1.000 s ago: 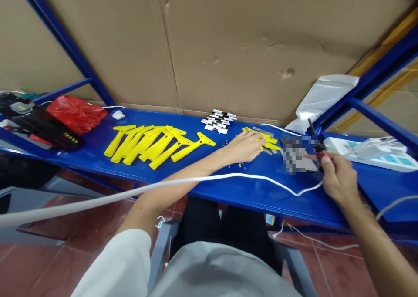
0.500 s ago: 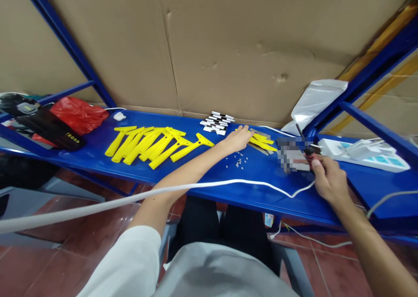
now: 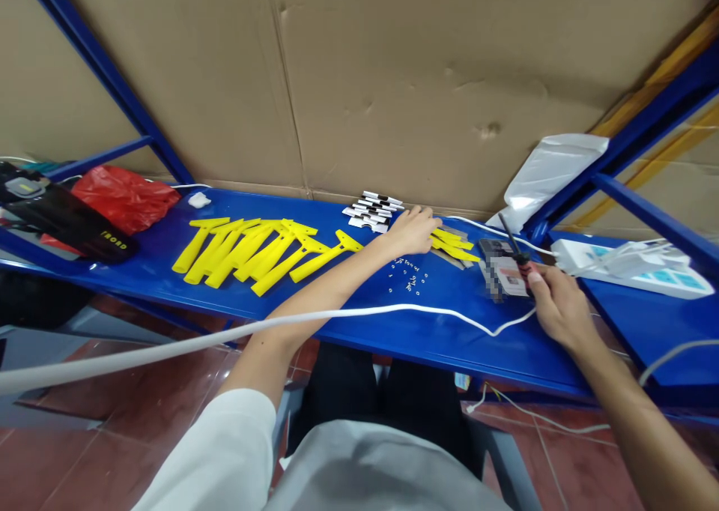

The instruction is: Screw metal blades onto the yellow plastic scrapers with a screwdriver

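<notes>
Through the head camera I see two hands above one blue table (image 3: 449,340). The left hand (image 3: 416,231) has its fingers bent, at the left end of a pile of flat yellow pieces (image 3: 454,246), of which I count at least three; whether it pinches one, I cannot tell. The right hand (image 3: 562,306) is wrapped around one screwdriver (image 3: 526,269) with a reddish grip, the dark shaft pointing away from this hand. Just left of the right hand lies one box (image 3: 510,279), partly blurred. Nearer to me than the left hand, more than ten tiny metal parts (image 3: 414,279) are scattered. Left of that hand I count at least four black-and-white pieces (image 3: 371,213), and farther left at least six yellow T-shaped handles (image 3: 264,252).
</notes>
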